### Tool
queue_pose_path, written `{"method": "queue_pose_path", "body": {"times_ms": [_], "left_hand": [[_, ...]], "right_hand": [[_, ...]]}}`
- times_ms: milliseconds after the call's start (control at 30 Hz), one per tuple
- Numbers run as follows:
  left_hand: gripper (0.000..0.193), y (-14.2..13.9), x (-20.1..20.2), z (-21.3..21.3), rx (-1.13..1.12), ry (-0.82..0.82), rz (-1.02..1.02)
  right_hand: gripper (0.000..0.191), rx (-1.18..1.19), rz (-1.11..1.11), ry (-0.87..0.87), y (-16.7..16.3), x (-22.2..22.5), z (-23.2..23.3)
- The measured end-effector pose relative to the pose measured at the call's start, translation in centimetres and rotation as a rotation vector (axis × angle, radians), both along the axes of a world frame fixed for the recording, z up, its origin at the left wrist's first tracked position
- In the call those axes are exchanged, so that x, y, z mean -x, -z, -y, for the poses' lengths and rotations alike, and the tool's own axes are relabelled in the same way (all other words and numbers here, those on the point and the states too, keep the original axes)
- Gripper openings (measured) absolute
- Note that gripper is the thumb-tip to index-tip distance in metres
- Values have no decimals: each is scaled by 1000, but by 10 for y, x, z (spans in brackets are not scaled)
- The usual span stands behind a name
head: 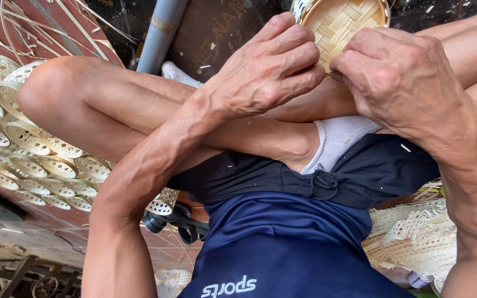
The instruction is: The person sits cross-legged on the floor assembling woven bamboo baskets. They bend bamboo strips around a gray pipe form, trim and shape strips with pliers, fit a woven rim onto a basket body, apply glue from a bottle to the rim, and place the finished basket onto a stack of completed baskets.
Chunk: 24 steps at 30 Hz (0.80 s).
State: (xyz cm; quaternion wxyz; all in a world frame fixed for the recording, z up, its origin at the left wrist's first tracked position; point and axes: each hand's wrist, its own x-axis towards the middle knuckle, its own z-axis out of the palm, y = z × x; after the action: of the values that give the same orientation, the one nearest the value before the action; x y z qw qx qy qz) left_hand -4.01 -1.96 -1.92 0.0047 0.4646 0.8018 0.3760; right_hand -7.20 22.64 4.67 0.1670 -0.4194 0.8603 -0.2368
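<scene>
1. Woven bamboo basket (342, 22): small, round, shallow and pale; it sits at the top of the view, just beyond the person's crossed legs, with its plaited base showing whole.
2. Left hand (269, 69): placed at the basket's near rim, on its left side. Its fingers (296, 55) are curled and pressed together, seemingly pinching the rim or a strip there; the contact point itself is hidden.
3. Right hand (398, 77): touching the same rim from the basket's right side, fingers bunched tight and pinching at the edge. What lies between them cannot be told.
4. Progress, as a judgement: base and wall of the basket appear finished; the hands are busy at the rim, so edge work seems to be what is left.
5. Surroundings: a stack of open-weave baskets (23, 138) lies well to the left of the basket and nearer the viewer, a heap of loose woven mesh (415, 237) lies below and right of it, and a grey pipe (160, 33) stands to its left.
</scene>
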Motion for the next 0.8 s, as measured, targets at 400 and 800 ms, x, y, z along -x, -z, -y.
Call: {"method": "queue_pose_path", "body": {"times_ms": [400,800], "left_hand": [[17,1,-3,1,-7,-27,9],[27,-4,-10,-1,-41,-44,-38]], "right_hand": [[6,53,-361,-138,15,-12,-14],[9,214,-436,-178,31,-11,-20]]}}
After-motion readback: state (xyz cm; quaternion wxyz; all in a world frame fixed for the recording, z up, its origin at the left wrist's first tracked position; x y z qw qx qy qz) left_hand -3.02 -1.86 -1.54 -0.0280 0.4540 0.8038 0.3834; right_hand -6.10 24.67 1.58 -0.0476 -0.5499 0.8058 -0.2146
